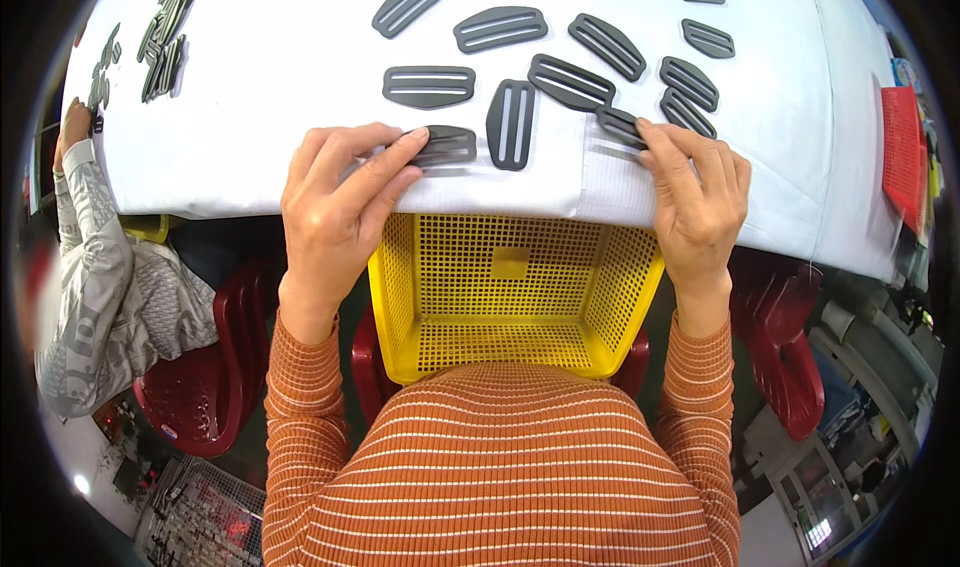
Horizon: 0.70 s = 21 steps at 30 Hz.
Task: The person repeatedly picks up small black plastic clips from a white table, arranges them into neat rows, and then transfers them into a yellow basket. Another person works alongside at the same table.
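Note:
My left hand (345, 182) is closed, thumb and fingers pinching the left end of a dark grey slotted strap buckle (450, 145) at the table's front edge. To the right, my right hand (698, 182) pinches the end of another grey buckle (620, 125), which looks tilted. Between them a buckle (511, 124) lies upright on the white cloth, its slots running away from me. Just beyond lie a flat buckle (429, 86) and a slanted one (571, 82) close to the right-hand piece. My fingers cover parts of both held buckles.
A yellow plastic basket (510, 352) sits at my lap, below the edge of the white-covered table (290, 57). More buckles (500, 29) are spread farther back. A buckle pile (165, 52) lies left, near a co-worker (100, 267). Red chairs (215, 367) and a red basket (901, 152) flank me.

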Tool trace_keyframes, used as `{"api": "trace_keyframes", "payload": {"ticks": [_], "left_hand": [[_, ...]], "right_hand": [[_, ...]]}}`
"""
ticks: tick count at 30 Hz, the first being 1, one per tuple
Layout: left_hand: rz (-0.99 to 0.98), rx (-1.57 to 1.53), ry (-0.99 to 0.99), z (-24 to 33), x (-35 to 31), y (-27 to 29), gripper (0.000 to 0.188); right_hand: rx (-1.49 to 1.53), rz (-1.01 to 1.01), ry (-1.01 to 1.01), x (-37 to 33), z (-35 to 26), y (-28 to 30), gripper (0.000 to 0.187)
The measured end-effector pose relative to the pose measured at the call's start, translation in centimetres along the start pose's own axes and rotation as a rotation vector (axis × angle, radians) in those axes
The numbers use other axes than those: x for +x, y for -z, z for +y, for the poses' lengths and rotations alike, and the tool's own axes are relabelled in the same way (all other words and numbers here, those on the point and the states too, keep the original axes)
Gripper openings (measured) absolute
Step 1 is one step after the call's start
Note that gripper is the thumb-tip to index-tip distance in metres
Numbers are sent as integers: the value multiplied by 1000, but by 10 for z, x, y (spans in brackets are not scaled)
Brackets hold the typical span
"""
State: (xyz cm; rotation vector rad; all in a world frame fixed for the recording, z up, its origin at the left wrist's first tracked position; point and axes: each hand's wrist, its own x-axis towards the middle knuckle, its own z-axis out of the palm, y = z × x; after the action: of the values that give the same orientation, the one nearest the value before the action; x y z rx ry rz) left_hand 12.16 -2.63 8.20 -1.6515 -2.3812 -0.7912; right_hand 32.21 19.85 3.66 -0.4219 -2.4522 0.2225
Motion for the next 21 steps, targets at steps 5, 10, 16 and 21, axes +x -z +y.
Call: {"api": "trace_keyframes", "payload": {"ticks": [5, 10, 16, 21], "left_hand": [[16, -147, 153, 7, 4, 4, 21], [132, 9, -28, -9, 29, 8, 24], [-21, 149, -224, -26, 48, -5, 36], [-26, 200, -340, -27, 48, -4, 40]], "right_hand": [[85, -93, -169, 6, -4, 12, 20], [119, -6, -73, 29, -36, -2, 27], [109, -133, -51, 42, -82, -19, 44], [43, -80, 52, 35, -79, -17, 31]]}}
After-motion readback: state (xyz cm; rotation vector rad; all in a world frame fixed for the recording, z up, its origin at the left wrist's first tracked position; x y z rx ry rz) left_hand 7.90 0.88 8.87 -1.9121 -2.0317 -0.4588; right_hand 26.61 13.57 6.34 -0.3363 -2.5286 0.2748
